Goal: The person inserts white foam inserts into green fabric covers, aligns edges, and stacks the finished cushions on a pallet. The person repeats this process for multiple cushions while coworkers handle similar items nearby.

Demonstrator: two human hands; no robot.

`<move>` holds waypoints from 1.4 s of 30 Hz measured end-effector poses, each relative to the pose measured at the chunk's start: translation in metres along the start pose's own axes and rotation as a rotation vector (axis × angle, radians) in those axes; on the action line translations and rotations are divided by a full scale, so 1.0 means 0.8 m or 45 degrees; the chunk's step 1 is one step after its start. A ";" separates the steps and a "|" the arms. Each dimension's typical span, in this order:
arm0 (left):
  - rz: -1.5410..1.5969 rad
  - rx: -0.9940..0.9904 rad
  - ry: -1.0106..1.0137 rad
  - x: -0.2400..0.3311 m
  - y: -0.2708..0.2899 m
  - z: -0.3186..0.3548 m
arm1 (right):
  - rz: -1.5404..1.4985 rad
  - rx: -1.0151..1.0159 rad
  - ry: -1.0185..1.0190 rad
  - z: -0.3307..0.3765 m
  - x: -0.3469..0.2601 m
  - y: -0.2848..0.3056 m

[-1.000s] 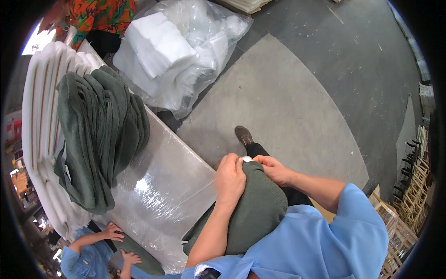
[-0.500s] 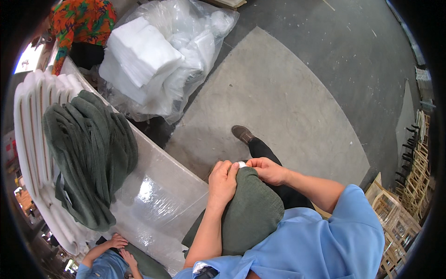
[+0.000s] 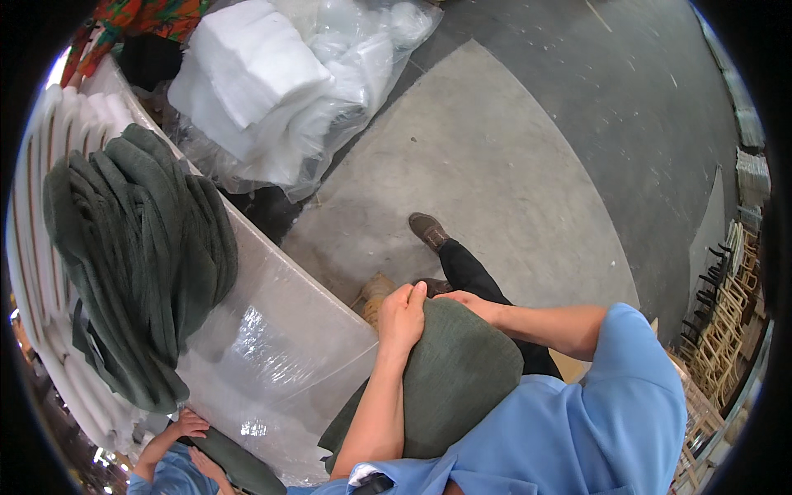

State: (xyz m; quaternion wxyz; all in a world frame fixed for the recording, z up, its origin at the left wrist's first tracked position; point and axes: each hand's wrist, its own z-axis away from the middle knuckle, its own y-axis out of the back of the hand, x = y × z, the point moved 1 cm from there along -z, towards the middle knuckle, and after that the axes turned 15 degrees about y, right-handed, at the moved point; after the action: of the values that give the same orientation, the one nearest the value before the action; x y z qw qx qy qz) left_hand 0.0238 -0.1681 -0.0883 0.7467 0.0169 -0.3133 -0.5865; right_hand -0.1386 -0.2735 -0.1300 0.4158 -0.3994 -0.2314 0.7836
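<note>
The person's left hand (image 3: 403, 318) and right hand (image 3: 476, 308) are close together, both clamped on the far edge of a dark green fabric piece (image 3: 462, 367); the right fingertips are partly hidden. The piece spreads from the hands back toward the person's blue shirt (image 3: 577, 429), passing under the left forearm. Left of the hands runs a plastic-covered surface (image 3: 309, 334), and farther left lies a heap of green fabric (image 3: 140, 247) against folded white padding (image 3: 37, 239). Beyond the hands, to the left, is a clear bag (image 3: 351, 111) of white batting (image 3: 256, 66). Ahead of them, a brown shoe (image 3: 427, 231) rests on the floor (image 3: 495, 181)
</note>
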 end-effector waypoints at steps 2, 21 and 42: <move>-0.053 0.048 0.005 -0.003 0.002 0.002 | -0.036 0.020 -0.027 -0.002 -0.002 -0.011; -0.617 0.459 -0.573 0.012 0.059 0.020 | -0.273 -0.027 -0.143 -0.032 -0.017 -0.019; -0.752 0.596 -0.641 -0.014 0.059 0.017 | 1.280 -0.145 -0.898 -0.032 -0.176 -0.160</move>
State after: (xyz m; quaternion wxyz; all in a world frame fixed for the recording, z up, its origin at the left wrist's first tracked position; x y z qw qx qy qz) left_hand 0.0569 -0.1387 -0.0637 0.4240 0.1310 -0.5911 -0.6735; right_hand -0.0110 -0.3207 0.0052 -0.1279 -0.1981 -0.1798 0.9550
